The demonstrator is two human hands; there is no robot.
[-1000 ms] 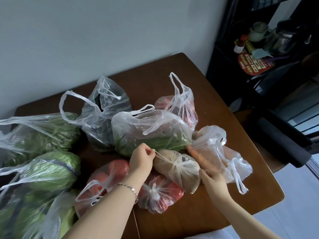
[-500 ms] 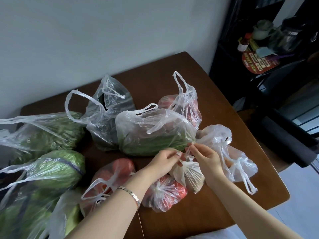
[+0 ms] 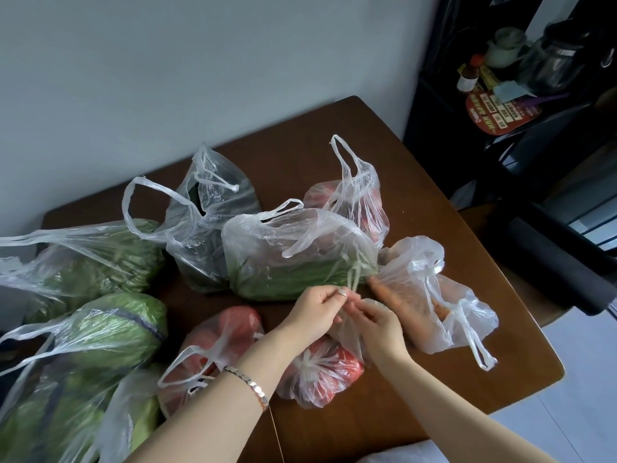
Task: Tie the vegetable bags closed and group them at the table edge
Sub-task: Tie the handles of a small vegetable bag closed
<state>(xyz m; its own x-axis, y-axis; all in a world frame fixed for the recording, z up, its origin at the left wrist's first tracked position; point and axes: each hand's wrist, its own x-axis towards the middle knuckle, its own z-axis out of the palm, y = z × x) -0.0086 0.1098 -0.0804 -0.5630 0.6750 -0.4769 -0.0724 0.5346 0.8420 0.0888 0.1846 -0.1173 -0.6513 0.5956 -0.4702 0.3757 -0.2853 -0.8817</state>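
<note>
Several thin clear plastic bags of vegetables lie on a brown table [image 3: 434, 382]. My left hand [image 3: 315, 307] and my right hand [image 3: 374, 324] meet at the table's middle, both pinching the twisted handles of a small bag [image 3: 349, 332] that my right hand mostly hides. Just beyond them lies an open bag of green vegetables [image 3: 293, 259]. A tied bag of tomatoes [image 3: 320, 370] sits under my wrists. A tied bag of carrots [image 3: 434, 305] lies to the right. Another tomato bag [image 3: 213, 349] is on the left.
Open bags of green cabbage [image 3: 100, 332] and leafy greens [image 3: 86, 262] crowd the left side. A dark-contents bag [image 3: 207, 222] and a red-contents bag [image 3: 357, 202] stand at the back. A wall runs behind the table. A black shelf [image 3: 500, 105] and chair [image 3: 551, 259] are on the right.
My right hand came in from the right to join my left on the small bag's handles. The handles, pulled sideways earlier, are now gathered up between both hands.
</note>
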